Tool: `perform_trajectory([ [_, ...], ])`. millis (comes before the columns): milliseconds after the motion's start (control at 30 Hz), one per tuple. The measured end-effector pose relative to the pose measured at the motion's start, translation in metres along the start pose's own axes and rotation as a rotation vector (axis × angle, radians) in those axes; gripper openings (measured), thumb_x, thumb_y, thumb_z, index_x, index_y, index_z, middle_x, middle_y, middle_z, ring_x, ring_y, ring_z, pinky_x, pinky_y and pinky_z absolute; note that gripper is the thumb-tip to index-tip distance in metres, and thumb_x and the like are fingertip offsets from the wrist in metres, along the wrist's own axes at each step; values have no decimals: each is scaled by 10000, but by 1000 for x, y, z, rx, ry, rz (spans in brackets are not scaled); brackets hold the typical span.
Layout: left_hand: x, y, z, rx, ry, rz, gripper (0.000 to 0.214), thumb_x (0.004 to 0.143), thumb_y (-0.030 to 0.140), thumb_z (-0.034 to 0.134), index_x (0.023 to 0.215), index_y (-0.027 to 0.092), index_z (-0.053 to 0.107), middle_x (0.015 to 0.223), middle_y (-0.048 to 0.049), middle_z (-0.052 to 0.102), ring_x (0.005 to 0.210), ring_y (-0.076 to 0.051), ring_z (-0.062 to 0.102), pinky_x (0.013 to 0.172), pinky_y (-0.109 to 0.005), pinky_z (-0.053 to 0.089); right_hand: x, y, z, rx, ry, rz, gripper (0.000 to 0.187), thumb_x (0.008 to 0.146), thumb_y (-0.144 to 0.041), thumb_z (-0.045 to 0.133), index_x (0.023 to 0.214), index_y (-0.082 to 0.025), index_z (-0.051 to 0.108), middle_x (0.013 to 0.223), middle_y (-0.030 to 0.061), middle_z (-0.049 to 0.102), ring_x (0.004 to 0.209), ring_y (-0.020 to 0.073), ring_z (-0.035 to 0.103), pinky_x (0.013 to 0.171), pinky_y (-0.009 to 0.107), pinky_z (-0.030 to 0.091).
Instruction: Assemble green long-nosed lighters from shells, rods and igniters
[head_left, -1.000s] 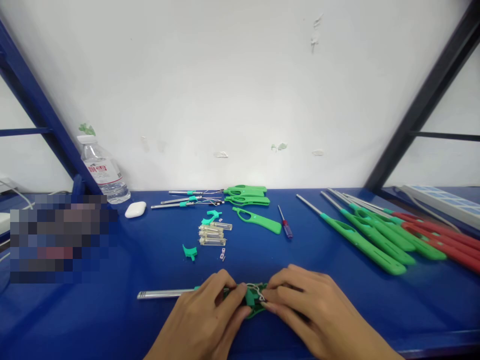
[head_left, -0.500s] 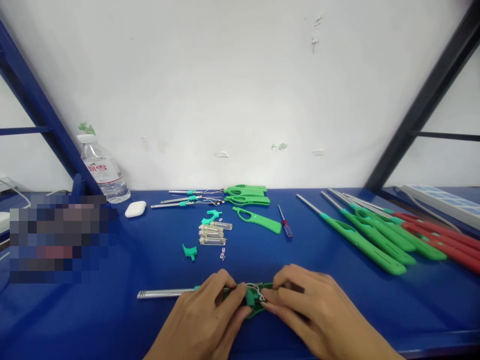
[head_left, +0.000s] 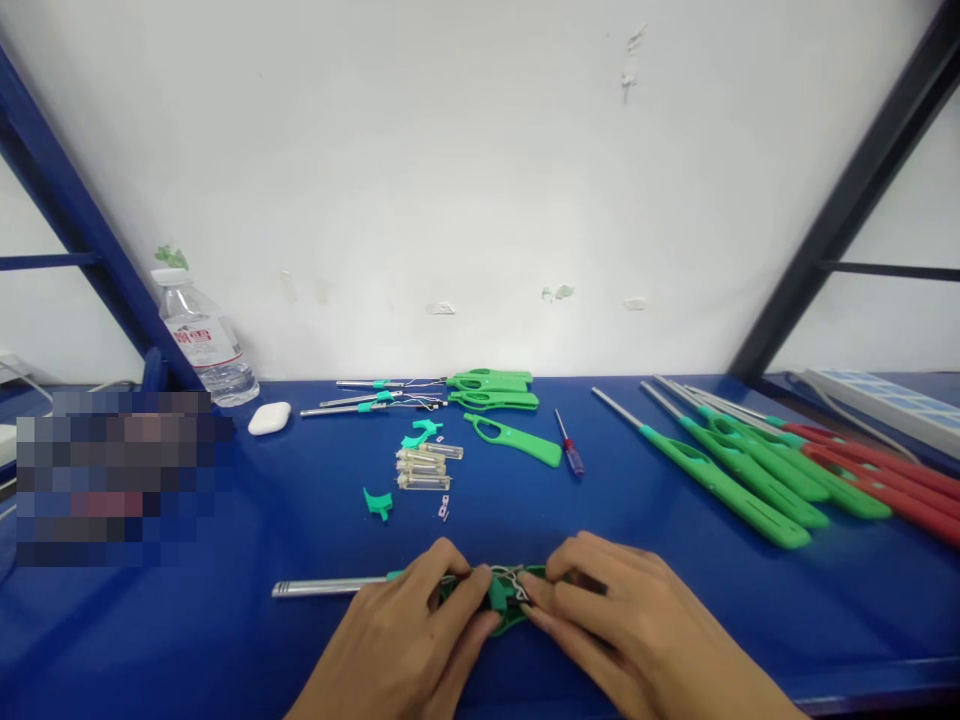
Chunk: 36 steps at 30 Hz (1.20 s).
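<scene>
Between my two hands lies an opened green gas lighter [head_left: 512, 624], its long metal tube [head_left: 322, 587] pointing left. My left hand [head_left: 420, 630] is closed on the lighter, thumb and forefinger beside a green trigger [head_left: 498, 596]. White wires [head_left: 517, 582] loop over the inside of the handle. My right hand [head_left: 619, 610] pinches at the handle's right part, its fingertips at the wires; a small dark part there is mostly hidden. Beyond the hands lie a loose teal trigger [head_left: 379, 504], several clear fuel tanks [head_left: 424, 482] and a small pinkish metal piece [head_left: 444, 506].
Farther back are green handle shells [head_left: 491, 400], metal tubes with wires [head_left: 337, 407], one loose shell [head_left: 517, 440] and a screwdriver [head_left: 571, 455]. Whole green lighters [head_left: 735, 493] and red ones [head_left: 885, 490] lie at right. A bottle [head_left: 206, 345] and white case [head_left: 269, 418] stand left.
Both hands stay at the opened lighter in nearly the same pose. The right fingertips shift very slightly at the wires; the whole view drifts a little left.
</scene>
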<state>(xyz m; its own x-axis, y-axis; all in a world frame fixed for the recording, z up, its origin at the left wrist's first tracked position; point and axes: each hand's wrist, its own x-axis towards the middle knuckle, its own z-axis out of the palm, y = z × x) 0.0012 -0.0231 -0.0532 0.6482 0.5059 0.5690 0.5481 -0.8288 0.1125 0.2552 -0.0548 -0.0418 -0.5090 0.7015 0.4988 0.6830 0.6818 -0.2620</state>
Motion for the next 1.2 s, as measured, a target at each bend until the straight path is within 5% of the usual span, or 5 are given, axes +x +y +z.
perform_trajectory([
  [733, -1, 0, -1, -25, -32, -29, 280, 1173, 241, 374, 1240, 218, 645, 1015, -53, 667, 739, -175, 715, 624, -280, 597, -1, -3, 0, 34, 18, 39, 142, 1113, -256, 588, 1096, -253, 729, 965, 8, 707, 817, 173, 672, 740, 298, 529],
  [967, 1, 0, -6, 57, 108, -47, 237, 1089, 219, 567, 1307, 219, 659, 1129, -96, 694, 953, -270, 684, 770, -392, 658, 1, -1, 1, 1, 43, 51, 226, 1141, -264, 526, 1054, -248, 734, 948, 9, 724, 802, 173, 672, 731, 299, 519],
  [1200, 2, -2, -7, -3, 144, -123, 384, 1019, 28, 475, 1278, 214, 690, 1129, -96, 680, 1068, -261, 644, 890, -388, 623, -1, 1, 4, -92, 150, 129, 312, 1138, -256, 506, 890, -229, 692, 847, 11, 704, 730, 180, 658, 664, 323, 472],
])
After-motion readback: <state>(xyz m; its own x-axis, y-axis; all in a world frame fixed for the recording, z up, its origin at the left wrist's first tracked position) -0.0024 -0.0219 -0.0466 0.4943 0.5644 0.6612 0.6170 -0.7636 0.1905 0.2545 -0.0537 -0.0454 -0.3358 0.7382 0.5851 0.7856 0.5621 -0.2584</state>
